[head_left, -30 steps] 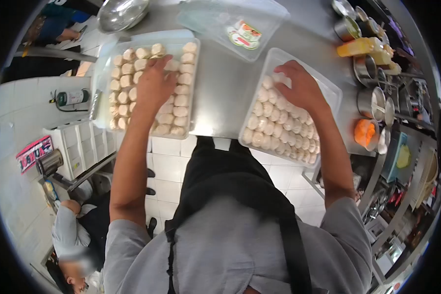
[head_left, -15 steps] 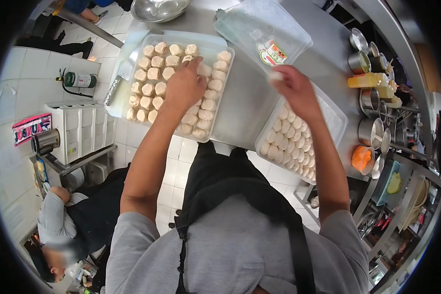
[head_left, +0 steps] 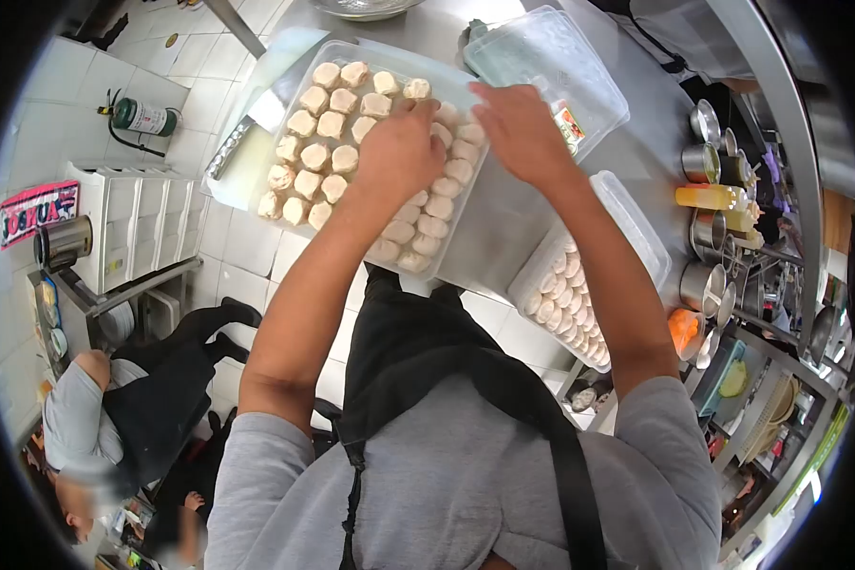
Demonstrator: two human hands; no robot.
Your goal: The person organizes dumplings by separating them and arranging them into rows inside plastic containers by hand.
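The left tray carries several rows of pale, round dough pieces. Over its upper right part is my left hand, fingers bent down at the pieces; what they hold, if anything, is hidden. My right hand is at that tray's right edge, fingertips over the rim near the top right pieces, with no piece visible in it. A second tray of smoother, whiter dough pieces lies to the right, partly behind my right forearm.
A clear lid with a label lies beyond the trays. A metal bowl is at the far edge. Metal pots and yellow bottles line the right side. Two people are at the lower left.
My right hand has gone from the right tray, with a white dough piece in it half a second ago, leftward to the left tray. My left hand stays over the left tray as the view shifts.
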